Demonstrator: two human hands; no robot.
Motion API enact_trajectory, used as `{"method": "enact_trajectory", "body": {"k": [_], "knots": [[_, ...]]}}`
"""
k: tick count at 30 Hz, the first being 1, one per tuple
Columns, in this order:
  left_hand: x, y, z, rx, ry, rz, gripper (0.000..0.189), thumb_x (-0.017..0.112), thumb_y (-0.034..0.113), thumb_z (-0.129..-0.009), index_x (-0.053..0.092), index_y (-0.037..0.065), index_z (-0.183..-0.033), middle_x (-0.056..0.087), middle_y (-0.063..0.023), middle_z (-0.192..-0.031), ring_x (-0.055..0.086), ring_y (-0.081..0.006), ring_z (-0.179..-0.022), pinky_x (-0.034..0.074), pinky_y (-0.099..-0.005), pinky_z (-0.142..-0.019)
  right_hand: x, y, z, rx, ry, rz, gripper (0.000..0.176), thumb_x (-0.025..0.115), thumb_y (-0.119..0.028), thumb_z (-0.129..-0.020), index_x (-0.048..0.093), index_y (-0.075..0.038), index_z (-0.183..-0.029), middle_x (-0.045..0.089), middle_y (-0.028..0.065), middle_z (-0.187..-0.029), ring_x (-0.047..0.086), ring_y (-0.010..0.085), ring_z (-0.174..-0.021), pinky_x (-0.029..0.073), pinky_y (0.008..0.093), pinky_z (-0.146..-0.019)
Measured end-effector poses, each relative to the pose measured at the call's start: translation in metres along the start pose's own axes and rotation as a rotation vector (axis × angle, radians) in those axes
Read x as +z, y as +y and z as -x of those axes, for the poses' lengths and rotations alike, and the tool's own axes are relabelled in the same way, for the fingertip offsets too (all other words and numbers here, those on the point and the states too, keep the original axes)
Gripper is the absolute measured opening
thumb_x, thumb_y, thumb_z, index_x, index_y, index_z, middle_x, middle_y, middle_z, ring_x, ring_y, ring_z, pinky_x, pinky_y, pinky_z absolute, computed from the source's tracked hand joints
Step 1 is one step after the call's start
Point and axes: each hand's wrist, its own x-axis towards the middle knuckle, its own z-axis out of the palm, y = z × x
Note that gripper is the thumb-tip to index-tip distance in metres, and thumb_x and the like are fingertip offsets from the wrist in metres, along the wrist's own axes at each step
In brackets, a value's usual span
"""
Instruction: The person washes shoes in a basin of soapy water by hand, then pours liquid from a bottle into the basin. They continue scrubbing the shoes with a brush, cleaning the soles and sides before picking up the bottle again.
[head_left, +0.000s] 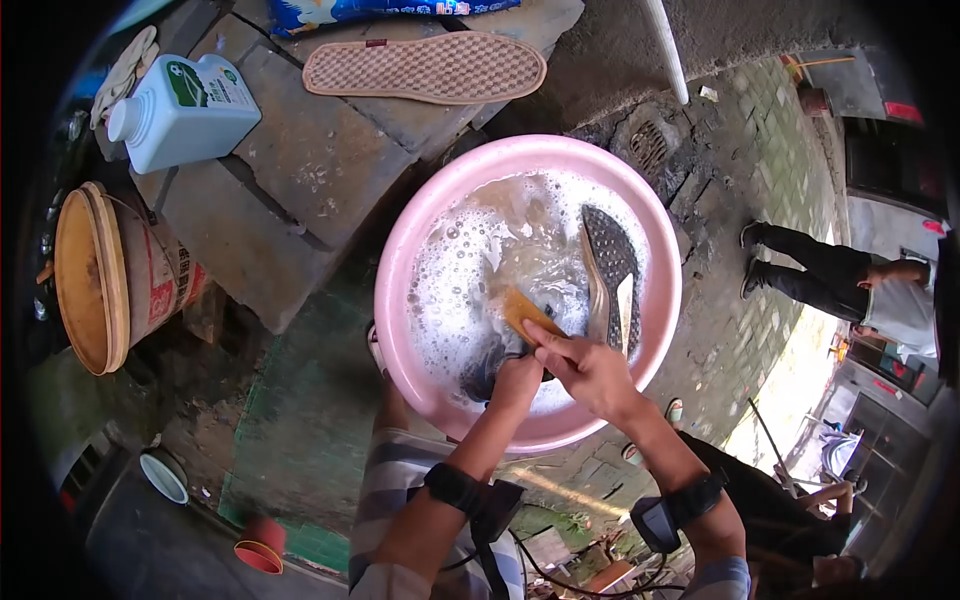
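Note:
A pink basin (660, 290) holds cloudy, foamy water. My right hand (590, 375) grips a yellow-brown brush (530, 312) over the middle of the basin. Just left of it, my left hand (517, 385) is closed around a dark item (484, 372) that lies partly under the suds; its shape is hard to make out. A dark, dotted shoe sole (610, 240) leans in the water at the basin's right side, with a pale edge showing.
Stone slabs (320, 160) at upper left carry a woven insole (425, 68), a light-blue bottle (200, 115) and a blue packet (380, 10). A lidded bucket (150, 275) is at left. One person (850, 275) stands at right; another (740, 490) is at lower right.

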Motion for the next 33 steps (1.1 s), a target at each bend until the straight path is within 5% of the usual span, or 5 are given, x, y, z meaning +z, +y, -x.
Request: {"method": "enact_trajectory", "body": {"k": [4, 9, 12, 22, 33], "knots": [[-0.007, -0.002, 0.013, 0.306, -0.116, -0.542, 0.034, 0.037, 0.021, -0.092, 0.048, 0.009, -0.122, 0.059, -0.0189, -0.102, 0.06, -0.0307, -0.088, 0.047, -0.0372, -0.077, -0.006, 0.003, 0.012, -0.013, -0.025, -0.088, 0.038, 0.054, -0.035, -0.087, 0.05, -0.035, -0.125, 0.057, 0.0108, -0.068, 0.059, 0.0283, -0.062, 0.047, 0.0364, -0.058], [0.008, 0.026, 0.019, 0.012, 0.131, 0.246, 0.025, 0.058, 0.016, -0.087, 0.058, 0.001, -0.107, 0.06, -0.001, -0.096, 0.056, -0.0083, -0.081, 0.046, -0.0232, -0.071, 0.004, 0.021, -0.06, -0.034, 0.307, 0.212, 0.034, 0.05, -0.037, -0.088, 0.053, -0.034, -0.121, 0.058, 0.0127, -0.069, 0.06, 0.0304, -0.063, 0.049, 0.0412, -0.059], [0.008, 0.012, 0.012, 0.016, 0.172, 0.212, 0.041, 0.059, 0.038, -0.084, 0.062, -0.001, -0.095, 0.063, -0.0065, -0.085, 0.055, -0.0133, -0.072, 0.044, -0.0287, -0.066, 0.011, 0.014, -0.079, 0.048, 0.381, 0.241, 0.034, 0.05, -0.036, -0.088, 0.053, -0.034, -0.122, 0.058, 0.0131, -0.069, 0.061, 0.0317, -0.064, 0.049, 0.0428, -0.06], [-0.003, 0.037, 0.022, 0.021, 0.059, 0.645, 0.032, 0.063, 0.026, -0.082, 0.063, -0.003, -0.094, 0.062, -0.0057, -0.09, 0.058, -0.0095, -0.078, 0.045, -0.0243, -0.069, 0.0, 0.002, 0.044, -0.036, 0.15, -0.008, 0.042, 0.057, -0.029, -0.085, 0.049, -0.035, -0.126, 0.056, 0.0117, -0.068, 0.059, 0.0289, -0.056, 0.047, 0.0394, -0.051], [-0.004, 0.03, 0.011, -0.053, 0.048, 0.518, 0.021, 0.058, 0.005, -0.083, 0.056, 0.0, -0.104, 0.06, -0.0047, -0.095, 0.06, -0.0134, -0.082, 0.049, -0.0267, -0.073, 0.02, -0.021, -0.111, -0.052, 0.231, 0.458, 0.03, 0.052, -0.037, -0.086, 0.059, -0.029, -0.114, 0.061, 0.0138, -0.079, 0.062, 0.0309, -0.07, 0.05, 0.0414, -0.065]]}}
